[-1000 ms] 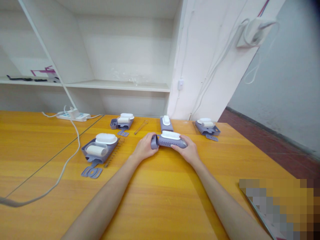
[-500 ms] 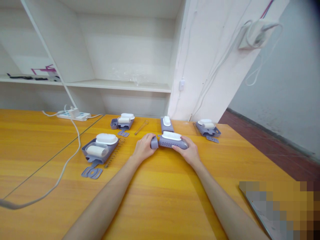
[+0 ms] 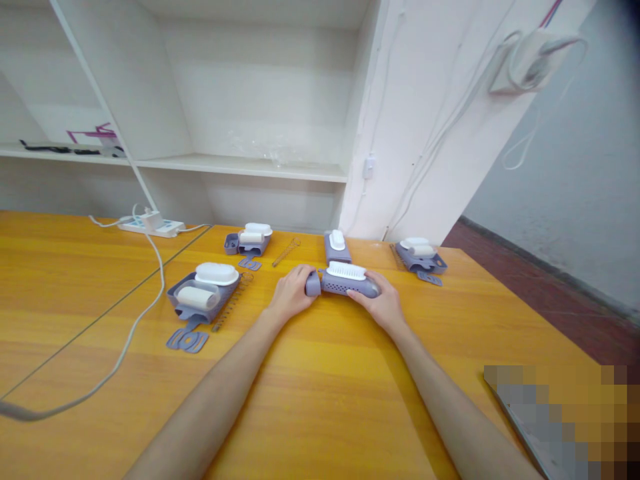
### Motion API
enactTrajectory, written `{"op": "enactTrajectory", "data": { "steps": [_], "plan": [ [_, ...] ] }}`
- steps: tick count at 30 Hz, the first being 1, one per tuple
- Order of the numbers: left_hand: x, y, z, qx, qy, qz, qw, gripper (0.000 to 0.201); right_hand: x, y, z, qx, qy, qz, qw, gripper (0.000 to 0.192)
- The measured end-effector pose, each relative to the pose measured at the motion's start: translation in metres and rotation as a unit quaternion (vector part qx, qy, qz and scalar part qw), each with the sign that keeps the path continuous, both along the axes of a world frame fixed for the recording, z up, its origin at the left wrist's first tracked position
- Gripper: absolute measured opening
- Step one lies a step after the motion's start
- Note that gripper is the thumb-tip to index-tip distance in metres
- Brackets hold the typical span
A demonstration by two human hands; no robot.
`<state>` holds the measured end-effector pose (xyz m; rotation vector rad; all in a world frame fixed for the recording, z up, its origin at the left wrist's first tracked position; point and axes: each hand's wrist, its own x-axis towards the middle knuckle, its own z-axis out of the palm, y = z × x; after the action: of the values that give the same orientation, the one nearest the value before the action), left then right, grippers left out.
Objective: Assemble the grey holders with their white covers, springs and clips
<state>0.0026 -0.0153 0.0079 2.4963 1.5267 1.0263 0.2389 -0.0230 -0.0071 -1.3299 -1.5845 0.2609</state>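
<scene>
Between my hands lies a grey-purple perforated plastic case (image 3: 336, 285) with a white bristle brush (image 3: 346, 270) on its upper side. My right hand (image 3: 383, 303) is closed round the right end of the case, thumb on its near face. In my left hand (image 3: 293, 293) is a grey-purple end cap (image 3: 313, 284), held beside the case's left end; whether the two touch I cannot tell. Just behind stands another grey-purple case (image 3: 339, 251) with a white piece (image 3: 337, 240) on it.
Similar grey-purple sets with white parts stand at left (image 3: 203, 293), back left (image 3: 254, 241) and right (image 3: 420, 255). Coil springs (image 3: 233, 303) and flat grey-purple pieces (image 3: 188, 340) lie near them. A white cable (image 3: 143, 313) runs from a power strip (image 3: 153, 225) across the table's left side.
The whole view has shifted slightly, so things appear a little further right. My hands keep the same hold on the case and the end cap.
</scene>
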Motion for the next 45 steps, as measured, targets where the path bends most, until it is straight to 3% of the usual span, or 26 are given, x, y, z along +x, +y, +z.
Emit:
{"op": "enactTrajectory", "data": {
  "steps": [45],
  "plan": [
    [-0.0002,-0.0017,0.0037,-0.008,-0.01,-0.04,0.999,0.048,-0.0018,-0.0009,-0.0001,-0.017,-0.017,0.017,1.0,0.068]
  ]
}}
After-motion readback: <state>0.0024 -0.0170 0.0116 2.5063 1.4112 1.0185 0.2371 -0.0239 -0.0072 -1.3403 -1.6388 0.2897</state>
